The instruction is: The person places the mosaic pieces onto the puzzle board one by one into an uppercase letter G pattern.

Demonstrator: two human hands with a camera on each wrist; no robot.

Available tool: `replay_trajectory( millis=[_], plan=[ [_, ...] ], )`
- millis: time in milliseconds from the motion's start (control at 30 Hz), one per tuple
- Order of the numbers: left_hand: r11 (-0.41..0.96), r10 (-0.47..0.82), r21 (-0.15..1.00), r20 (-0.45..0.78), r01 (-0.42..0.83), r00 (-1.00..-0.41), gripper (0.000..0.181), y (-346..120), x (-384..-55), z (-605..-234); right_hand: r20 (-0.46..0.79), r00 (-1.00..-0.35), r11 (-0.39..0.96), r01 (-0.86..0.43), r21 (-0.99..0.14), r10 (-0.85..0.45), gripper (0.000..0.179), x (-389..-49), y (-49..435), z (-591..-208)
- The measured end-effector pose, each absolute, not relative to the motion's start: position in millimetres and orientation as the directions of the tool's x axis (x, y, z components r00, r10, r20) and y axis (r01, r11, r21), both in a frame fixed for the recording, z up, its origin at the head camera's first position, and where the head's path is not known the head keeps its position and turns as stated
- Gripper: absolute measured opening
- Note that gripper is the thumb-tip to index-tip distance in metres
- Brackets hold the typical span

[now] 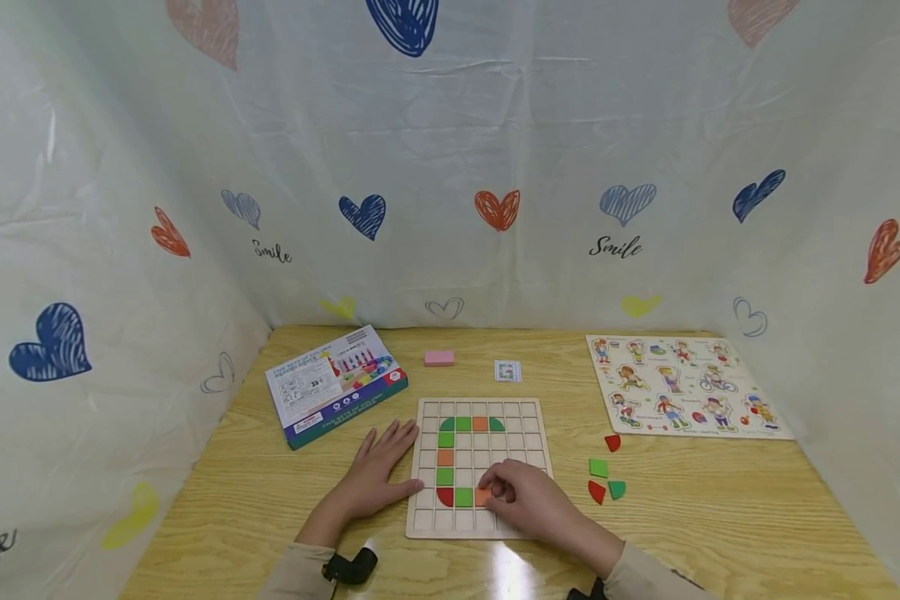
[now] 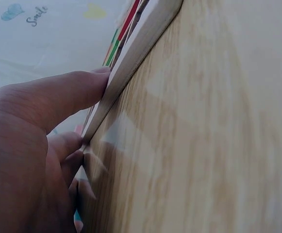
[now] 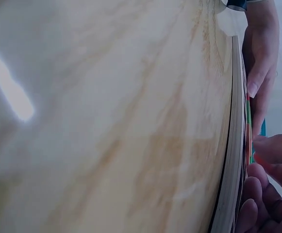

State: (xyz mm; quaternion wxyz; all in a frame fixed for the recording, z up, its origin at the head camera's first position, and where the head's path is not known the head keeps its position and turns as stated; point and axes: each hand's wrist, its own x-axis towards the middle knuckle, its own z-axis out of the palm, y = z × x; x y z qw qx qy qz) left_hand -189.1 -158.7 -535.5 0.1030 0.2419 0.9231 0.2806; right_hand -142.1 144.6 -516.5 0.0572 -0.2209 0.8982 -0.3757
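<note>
A wooden grid board point(image 1: 435, 523) lies on the table, bearing a C-shaped line of green, orange, teal and dark red tiles. My right hand point(image 1: 528, 500) is over its lower part, thumb and index finger pinching an orange square tile point(image 1: 482, 497) beside a green tile point(image 1: 463, 497) in the bottom row. In the right wrist view, orange shows between those fingers. With fingers spread, my left hand point(image 1: 375, 475) lies flat at the board's left side. Its thumb point(image 2: 82, 87) touches the board's edge point(image 2: 131, 63) in the left wrist view.
Several loose tiles, including a green square point(image 1: 598, 467) and a teal quarter-round point(image 1: 617, 490), lie right of the board. Behind them is a picture puzzle board point(image 1: 690, 387). A game box point(image 1: 335, 386), a pink block point(image 1: 439, 358) and a small pattern card point(image 1: 507, 371) stand farther back.
</note>
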Motion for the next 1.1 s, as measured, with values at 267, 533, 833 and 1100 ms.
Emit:
replay_trajectory(
  millis=[267, 533, 833, 1100],
  plan=[
    [0.727, 0.500, 0.569, -0.057, 0.384, -0.864, 0.085, -159, -189, -536, 0.043, -0.924, 0.643, -0.298, -0.705, -0.380, 0.010, -143, 166, -514],
    [0.729, 0.502, 0.565, -0.057, 0.386, -0.863, 0.085, -159, -189, -536, 0.062, -0.957, 0.677, -0.246, -0.694, -0.285, 0.012, -147, 204, -511],
    [0.730, 0.501, 0.563, -0.057, 0.387, -0.863, 0.086, -159, -189, -538, 0.017, -0.988, 0.733, -0.125, -0.668, -0.153, 0.013, -142, 251, -505],
    [0.725, 0.504, 0.569, -0.055, 0.388, -0.862, 0.085, -159, -189, -537, -0.006, -0.996, 0.745, -0.059, -0.664, -0.084, 0.018, -130, 286, -502]
  ],
)
